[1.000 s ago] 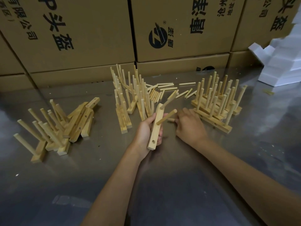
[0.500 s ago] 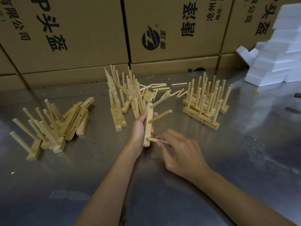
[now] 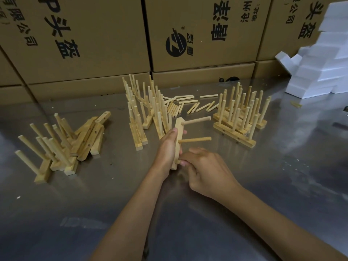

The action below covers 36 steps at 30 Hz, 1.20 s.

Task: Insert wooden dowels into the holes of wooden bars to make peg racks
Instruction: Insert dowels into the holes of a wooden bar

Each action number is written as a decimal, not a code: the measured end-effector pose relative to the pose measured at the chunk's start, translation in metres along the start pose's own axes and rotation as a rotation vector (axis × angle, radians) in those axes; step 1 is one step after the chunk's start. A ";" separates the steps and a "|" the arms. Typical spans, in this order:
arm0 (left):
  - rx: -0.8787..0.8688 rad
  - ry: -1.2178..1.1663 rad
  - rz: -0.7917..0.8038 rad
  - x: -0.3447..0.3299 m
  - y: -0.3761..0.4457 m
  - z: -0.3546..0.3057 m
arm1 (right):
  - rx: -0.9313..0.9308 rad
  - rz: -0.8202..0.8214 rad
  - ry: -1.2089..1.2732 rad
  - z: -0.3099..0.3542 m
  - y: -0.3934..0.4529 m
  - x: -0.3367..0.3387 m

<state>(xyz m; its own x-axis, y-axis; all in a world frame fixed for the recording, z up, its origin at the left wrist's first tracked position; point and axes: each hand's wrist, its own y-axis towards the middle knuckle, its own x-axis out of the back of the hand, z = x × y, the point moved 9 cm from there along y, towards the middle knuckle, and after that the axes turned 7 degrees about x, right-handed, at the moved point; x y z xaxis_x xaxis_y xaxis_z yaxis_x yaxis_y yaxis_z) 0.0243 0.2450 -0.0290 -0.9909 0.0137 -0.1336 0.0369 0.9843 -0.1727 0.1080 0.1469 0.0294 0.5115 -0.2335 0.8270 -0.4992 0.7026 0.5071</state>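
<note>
My left hand (image 3: 166, 147) grips a wooden bar (image 3: 178, 136) held on end above the metal table. Two dowels stick out of the bar to the right: an upper dowel (image 3: 197, 120) and a middle dowel (image 3: 195, 140). My right hand (image 3: 207, 170) is curled at the bar's lowest hole around a third dowel, which is almost wholly hidden in my fingers. Loose dowels (image 3: 190, 104) lie behind the bar.
Finished racks stand at the right (image 3: 239, 117) and at the centre back (image 3: 146, 110). A heap of bars and racks (image 3: 62, 146) lies at the left. Cardboard boxes (image 3: 197, 34) wall off the back. White foam blocks (image 3: 323, 66) are stacked at the far right.
My right hand fetched a dowel from beside the right racks, brought it to the bar's lowest hole and has closed in against the bar. The dowel's shaft no longer shows.
</note>
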 end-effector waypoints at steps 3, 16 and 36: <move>-0.001 0.012 0.016 0.000 -0.001 -0.001 | -0.047 -0.038 0.083 -0.006 0.000 0.000; 0.250 -0.212 0.063 -0.004 -0.007 0.011 | -0.417 -0.120 0.377 -0.043 -0.017 -0.017; -0.164 0.762 -0.362 0.036 -0.020 -0.036 | -0.414 -0.052 -0.005 -0.096 0.028 -0.034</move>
<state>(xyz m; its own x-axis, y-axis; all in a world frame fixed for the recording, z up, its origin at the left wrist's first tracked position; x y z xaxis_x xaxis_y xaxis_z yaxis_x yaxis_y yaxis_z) -0.0164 0.2321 0.0053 -0.7564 -0.2491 0.6048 -0.2592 0.9631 0.0725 0.1442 0.2388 -0.0077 0.5247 -0.2781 0.8046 -0.1493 0.9004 0.4086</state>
